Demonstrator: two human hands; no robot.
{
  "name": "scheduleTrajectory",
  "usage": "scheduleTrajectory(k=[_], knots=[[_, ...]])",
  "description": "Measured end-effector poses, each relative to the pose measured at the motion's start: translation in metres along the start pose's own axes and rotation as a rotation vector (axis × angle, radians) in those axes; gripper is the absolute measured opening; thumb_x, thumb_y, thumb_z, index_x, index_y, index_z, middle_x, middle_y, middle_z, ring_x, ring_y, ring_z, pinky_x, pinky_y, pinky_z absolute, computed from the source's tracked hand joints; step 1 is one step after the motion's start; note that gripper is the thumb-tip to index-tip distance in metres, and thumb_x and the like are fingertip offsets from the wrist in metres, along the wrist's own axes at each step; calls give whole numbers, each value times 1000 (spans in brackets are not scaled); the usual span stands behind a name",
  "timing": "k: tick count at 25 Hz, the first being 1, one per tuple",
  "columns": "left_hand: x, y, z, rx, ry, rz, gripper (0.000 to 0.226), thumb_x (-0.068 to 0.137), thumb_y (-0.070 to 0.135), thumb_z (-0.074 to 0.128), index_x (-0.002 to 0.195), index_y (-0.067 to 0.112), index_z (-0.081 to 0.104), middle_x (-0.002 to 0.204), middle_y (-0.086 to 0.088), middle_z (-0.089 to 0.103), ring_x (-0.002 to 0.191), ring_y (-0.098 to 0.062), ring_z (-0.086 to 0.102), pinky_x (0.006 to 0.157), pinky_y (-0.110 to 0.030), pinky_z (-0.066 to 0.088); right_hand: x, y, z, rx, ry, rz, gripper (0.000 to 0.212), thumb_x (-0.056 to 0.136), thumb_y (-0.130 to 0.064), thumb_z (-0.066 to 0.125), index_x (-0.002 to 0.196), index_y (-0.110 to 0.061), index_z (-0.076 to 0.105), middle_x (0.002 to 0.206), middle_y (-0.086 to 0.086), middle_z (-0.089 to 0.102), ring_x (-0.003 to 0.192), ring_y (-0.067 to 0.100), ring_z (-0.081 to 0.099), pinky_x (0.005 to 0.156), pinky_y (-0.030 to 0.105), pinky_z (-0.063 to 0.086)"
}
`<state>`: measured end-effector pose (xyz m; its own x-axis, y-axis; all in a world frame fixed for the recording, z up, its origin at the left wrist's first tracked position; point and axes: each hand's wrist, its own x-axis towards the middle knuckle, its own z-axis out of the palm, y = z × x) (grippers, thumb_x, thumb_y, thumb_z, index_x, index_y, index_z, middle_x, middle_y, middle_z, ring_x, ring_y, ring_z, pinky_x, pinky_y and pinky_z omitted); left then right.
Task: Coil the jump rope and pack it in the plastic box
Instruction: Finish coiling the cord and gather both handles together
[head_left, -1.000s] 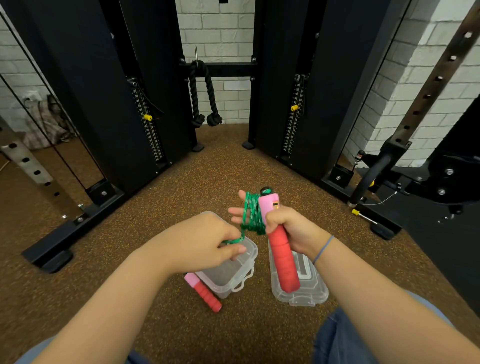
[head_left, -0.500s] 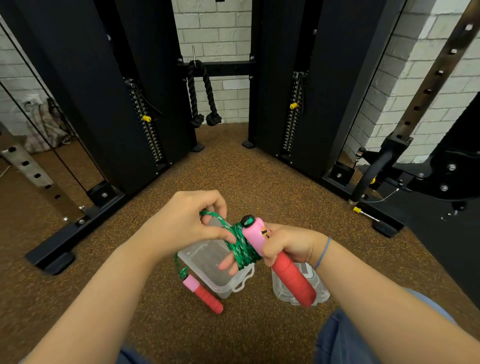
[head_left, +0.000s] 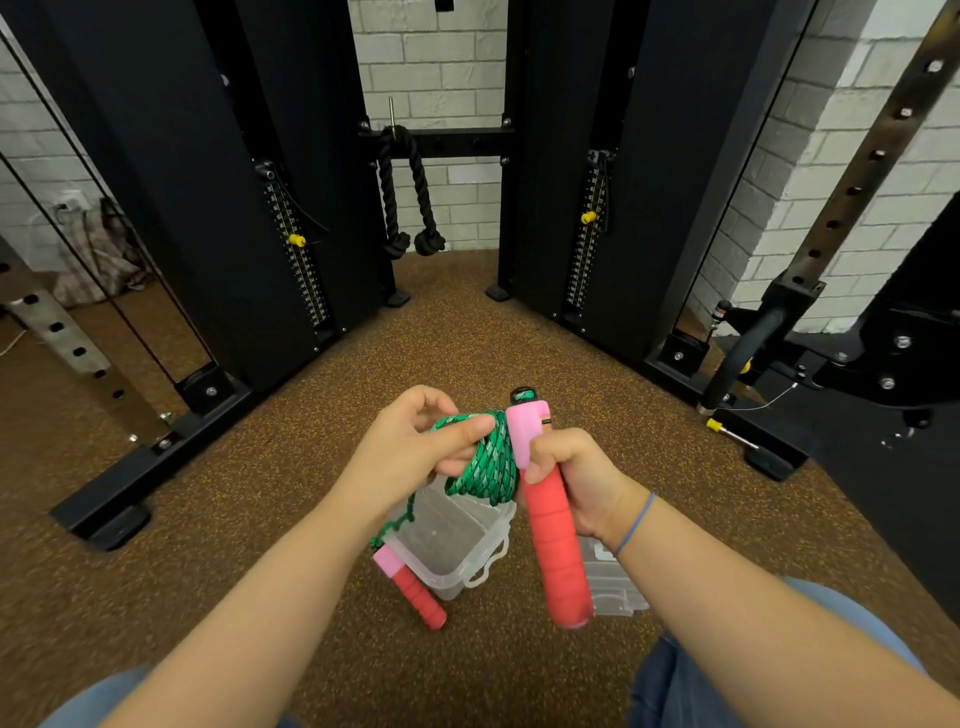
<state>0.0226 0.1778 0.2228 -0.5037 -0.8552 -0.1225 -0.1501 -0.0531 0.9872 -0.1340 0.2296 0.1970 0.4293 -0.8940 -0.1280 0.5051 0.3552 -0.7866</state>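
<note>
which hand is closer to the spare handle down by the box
Left. The left hand pinches the rope just above the spare handle; the right hand grips the other handle, farther to the side.

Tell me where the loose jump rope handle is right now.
Head view, lower centre: the loose handle lies on the floor beside the left side of the plastic box, below the left hand.

Gym, black cable machine (head_left: 208, 182) with weight stacks (head_left: 298, 270), triceps rope (head_left: 410, 208), rubber floor (head_left: 467, 353)
</note>
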Motion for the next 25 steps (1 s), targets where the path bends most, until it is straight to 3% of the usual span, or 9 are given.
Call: scheduleTrajectory(k=[2,5,8,10,14,17,20,22,25], knots=[[4,-5,4,-52,85,-3,33,80,12,71,91,13,40,68,-1,45,35,2,43,35,-8,32,2,1,0,22,45,-20,46,42,4,44,78,7,73,79,21,72,70,25,72,60,24,58],[7,-7,4,-159,130,24,31,79,8,70,75,14,40,49,5,45,34,-3,39,35,-11,33,4,2,1,-30,141,-38,76,36,0,59,110,19,52,100,30,61,88,36,63,76,33,57],[8,-9,6,-283,122,26,23,79,1,69,73,9,48,46,3,43,36,-7,35,35,-16,32,-2,-3,3,25,126,-50,35,50,7,33,64,14,64,52,18,65,38,20,62,34,17,48],[9,-8,8,-357,97,-3,19,80,-1,67,75,7,51,45,3,36,35,-8,30,34,-15,29,-5,-4,3,103,126,-58,30,46,6,35,48,4,66,43,13,62,30,18,58,29,15,43],[12,-12,6,-495,28,-156,9,86,6,59,78,6,58,40,5,33,30,-7,28,32,-13,27,9,10,-7,87,168,-45,47,23,-4,64,69,1,69,66,13,68,56,24,65,55,22,55],[15,-21,10,-617,68,-279,37,95,11,42,68,14,67,41,7,38,28,-2,33,32,-13,26,13,16,-3,170,127,-76,61,24,-12,74,84,-6,72,81,10,70,75,25,64,73,29,53],[15,-25,25,-482,158,-182,38,97,6,33,69,19,54,43,7,55,36,1,50,39,-13,40,14,10,8,233,86,-165,57,44,-12,69,100,-3,70,100,12,71,96,25,64,90,31,48],[12,-29,35,-342,126,-134,37,95,0,34,66,17,48,52,0,49,38,-2,44,37,-14,31,14,2,9,291,6,-282,65,61,-7,50,124,5,55,124,18,63,118,26,58,106,32,39],[10,-37,37,-277,41,-134,37,97,7,39,63,20,49,57,5,41,42,-1,36,35,-11,20,14,-8,4,363,-30,-323,79,59,-4,46,137,8,39,136,24,52,128,30,51,109,37,37]])
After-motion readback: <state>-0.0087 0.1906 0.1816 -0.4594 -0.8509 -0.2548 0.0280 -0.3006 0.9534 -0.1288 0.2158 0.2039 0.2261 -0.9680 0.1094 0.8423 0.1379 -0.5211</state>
